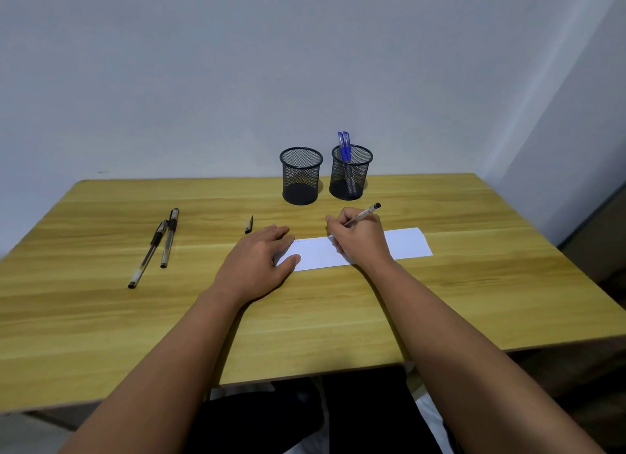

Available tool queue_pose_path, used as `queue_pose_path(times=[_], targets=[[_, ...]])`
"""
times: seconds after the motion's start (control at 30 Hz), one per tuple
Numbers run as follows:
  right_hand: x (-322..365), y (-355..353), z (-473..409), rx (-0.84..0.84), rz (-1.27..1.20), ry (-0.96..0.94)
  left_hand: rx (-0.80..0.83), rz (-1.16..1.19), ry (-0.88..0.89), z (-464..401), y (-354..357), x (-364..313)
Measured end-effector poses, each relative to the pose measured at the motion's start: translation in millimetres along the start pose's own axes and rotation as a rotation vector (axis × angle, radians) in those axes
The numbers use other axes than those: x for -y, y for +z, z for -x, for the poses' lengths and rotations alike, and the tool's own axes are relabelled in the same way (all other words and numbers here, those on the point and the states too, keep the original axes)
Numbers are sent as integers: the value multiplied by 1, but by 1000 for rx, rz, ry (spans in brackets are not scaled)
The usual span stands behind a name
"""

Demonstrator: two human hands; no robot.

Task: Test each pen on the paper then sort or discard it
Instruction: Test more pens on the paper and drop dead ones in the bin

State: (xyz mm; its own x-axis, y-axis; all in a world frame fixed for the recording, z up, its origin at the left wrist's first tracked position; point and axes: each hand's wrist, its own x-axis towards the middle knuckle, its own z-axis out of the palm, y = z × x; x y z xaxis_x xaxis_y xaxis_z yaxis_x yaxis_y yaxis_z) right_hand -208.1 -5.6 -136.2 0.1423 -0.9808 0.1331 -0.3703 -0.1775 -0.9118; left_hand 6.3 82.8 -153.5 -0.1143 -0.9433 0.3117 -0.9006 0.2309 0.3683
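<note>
While the right hand (360, 238) pinches a clear-barrelled pen (364, 214) in a writing grip, fingers curled round the barrel, the tip meets a white strip of paper (404, 243) lying on the wooden counter (338, 311); the pen's black rear end slants up and away to the right of the grip. To the left of the grip, the left hand (259, 264) lies flat, fingers straight and pressing the paper's left end, the thumb on the sheet. A faint scribble (299, 240) shows on the paper between the two hands. Beyond the left hand rests a small black pen cap (249, 224). Well apart to the left of both hands lie two capped black pens (159, 245), side by side. Beyond the grip stand two black mesh cups: the left cup (300, 175) holds nothing visible, the right cup (351, 172) holds two blue pens (345, 148) upright.
</note>
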Motion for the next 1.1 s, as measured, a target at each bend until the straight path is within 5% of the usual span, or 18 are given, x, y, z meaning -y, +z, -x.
queue_pose_path(times=[1.1], targets=[[-1, 1, -1, -86, 68, -6, -17, 21, -3, 2, 0, -1]])
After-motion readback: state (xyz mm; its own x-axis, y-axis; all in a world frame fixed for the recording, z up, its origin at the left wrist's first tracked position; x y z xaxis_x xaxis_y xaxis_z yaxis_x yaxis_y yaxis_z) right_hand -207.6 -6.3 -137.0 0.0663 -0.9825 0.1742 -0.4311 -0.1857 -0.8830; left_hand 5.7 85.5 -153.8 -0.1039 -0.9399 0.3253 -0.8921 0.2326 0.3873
